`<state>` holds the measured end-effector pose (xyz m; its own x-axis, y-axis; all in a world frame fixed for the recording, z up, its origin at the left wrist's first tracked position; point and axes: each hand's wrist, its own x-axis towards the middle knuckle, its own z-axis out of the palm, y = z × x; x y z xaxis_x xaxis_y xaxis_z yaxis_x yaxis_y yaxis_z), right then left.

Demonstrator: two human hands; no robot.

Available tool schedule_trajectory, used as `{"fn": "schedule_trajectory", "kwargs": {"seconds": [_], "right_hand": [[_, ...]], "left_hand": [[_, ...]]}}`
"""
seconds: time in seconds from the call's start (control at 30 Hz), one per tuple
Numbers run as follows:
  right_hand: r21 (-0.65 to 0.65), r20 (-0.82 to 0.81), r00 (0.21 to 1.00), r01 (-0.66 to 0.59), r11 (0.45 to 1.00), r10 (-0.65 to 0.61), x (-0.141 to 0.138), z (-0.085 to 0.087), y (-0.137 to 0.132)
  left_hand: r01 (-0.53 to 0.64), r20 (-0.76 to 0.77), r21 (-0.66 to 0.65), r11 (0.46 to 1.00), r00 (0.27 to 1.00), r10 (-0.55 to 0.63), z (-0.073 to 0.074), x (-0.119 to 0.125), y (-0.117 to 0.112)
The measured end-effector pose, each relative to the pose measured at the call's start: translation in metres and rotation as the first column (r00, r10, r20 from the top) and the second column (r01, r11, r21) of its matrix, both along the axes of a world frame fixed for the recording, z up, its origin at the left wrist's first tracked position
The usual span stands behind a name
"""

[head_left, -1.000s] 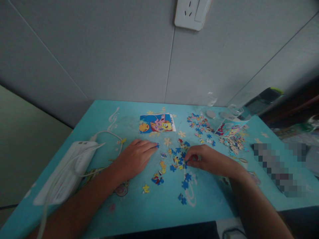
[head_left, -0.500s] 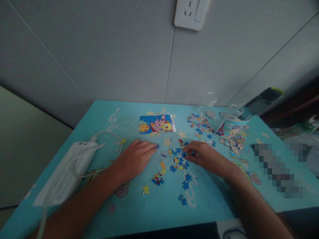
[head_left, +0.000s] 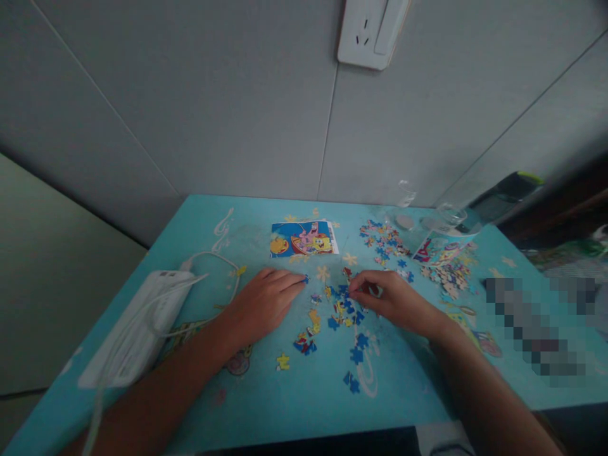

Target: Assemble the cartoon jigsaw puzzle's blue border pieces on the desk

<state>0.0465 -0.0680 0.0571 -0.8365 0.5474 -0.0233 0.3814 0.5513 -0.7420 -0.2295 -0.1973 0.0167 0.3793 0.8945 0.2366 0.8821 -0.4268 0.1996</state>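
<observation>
My left hand rests on the table with its fingers together, and a small blue puzzle piece shows at the fingertips. The thumb is mostly hidden. My right hand pinches thumb and forefinger at the edge of a cluster of blue and yellow puzzle pieces; what it grips looks like a blue piece, largely covered by the fingers. Between the hands lie loose yellow pieces, a red and blue group and a lone yellow piece. Nearer me are more blue pieces.
A cartoon picture card lies behind the hands. More pieces are spread at the back right, beside a pile by a printed clear container. A white power strip with cables is at left. The wall borders the table's back.
My right thumb and forefinger have closed together at the cluster's edge. The left hand keeps its place by the blue piece. The whole view has shifted slightly.
</observation>
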Motion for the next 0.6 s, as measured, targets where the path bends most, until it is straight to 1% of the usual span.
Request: {"fn": "schedule_trajectory", "kwargs": {"seconds": [0.07,0.13,0.2,0.3,0.37,0.43,0.5,0.6], "right_hand": [[-0.004,-0.043,0.999,0.014,1.000,-0.014,-0.009,0.001,0.001],[0.036,-0.059,0.998,-0.008,0.999,0.010,-0.022,0.001,0.004],[0.104,-0.061,0.994,-0.081,0.991,0.087,-0.038,0.000,0.008],[0.184,-0.034,0.974,-0.213,0.959,0.223,-0.061,-0.002,0.014],[0.219,0.000,0.964,-0.260,0.940,0.267,-0.071,-0.004,0.017],[0.260,0.019,0.967,-0.251,0.932,0.255,-0.076,-0.006,0.020],[0.294,0.015,0.975,-0.215,0.931,0.221,-0.074,-0.008,0.022],[0.292,-0.004,0.987,-0.154,0.944,0.162,-0.067,-0.011,0.022]], "left_hand": [[-0.004,0.005,-0.002,1.000,1.000,0.004,0.000,0.000,0.000],[-0.005,0.004,0.001,1.000,1.000,0.005,0.000,0.001,0.001],[-0.001,0.000,0.006,1.000,1.000,0.001,0.000,0.001,0.001],[-0.001,-0.013,0.013,1.000,1.000,0.001,0.000,0.001,0.000],[-0.002,-0.020,0.015,1.000,1.000,0.003,0.001,0.002,-0.001],[-0.003,-0.027,0.020,1.000,1.000,0.003,0.001,0.002,-0.002],[-0.004,-0.034,0.028,1.000,0.999,0.005,0.000,0.002,-0.002],[-0.003,-0.041,0.045,0.999,0.999,0.005,0.000,0.002,-0.002]]}}
